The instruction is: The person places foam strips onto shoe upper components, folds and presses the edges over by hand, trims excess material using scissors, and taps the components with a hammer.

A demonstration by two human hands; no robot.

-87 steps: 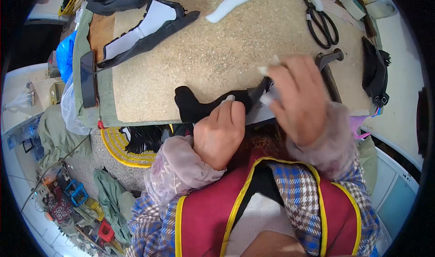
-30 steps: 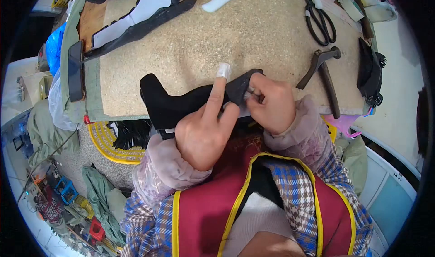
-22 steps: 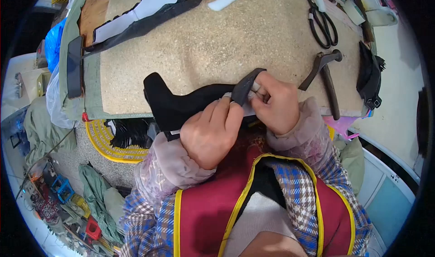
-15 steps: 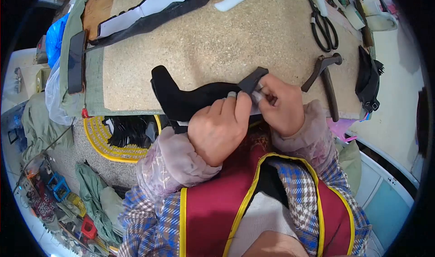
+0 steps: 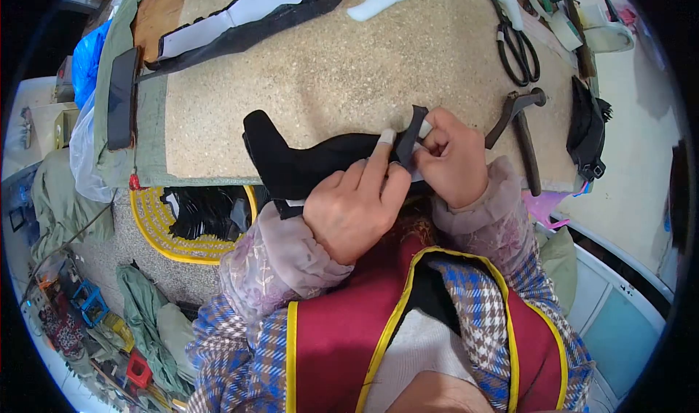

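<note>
A black fabric piece (image 5: 291,162), boot-like in outline, lies along the front edge of the stone-topped table (image 5: 240,114). My left hand (image 5: 353,202) holds its right part, the index finger stretched over the cloth and the other fingers bent. Pinched at the right end, a dark grey edge is folded up by my right hand (image 5: 453,158), whose thumb and fingertips are closed on it. A bit of white material shows beneath the fold between the hands. Light coverings sit on some fingertips. The underside of the piece is hidden.
At the right lie a hammer (image 5: 527,140), black scissors (image 5: 518,49) and a black strapped piece (image 5: 587,133). A white curved piece (image 5: 387,0) and a white-and-black piece (image 5: 233,24) are at the back. A phone (image 5: 122,100) rests at the left edge; a yellow basket (image 5: 156,227) stands below.
My right hand has come down from its raised, blurred position onto the grey edge. The black piece has shifted left, and its edge is now folded more upright. My left index finger has stretched out again.
</note>
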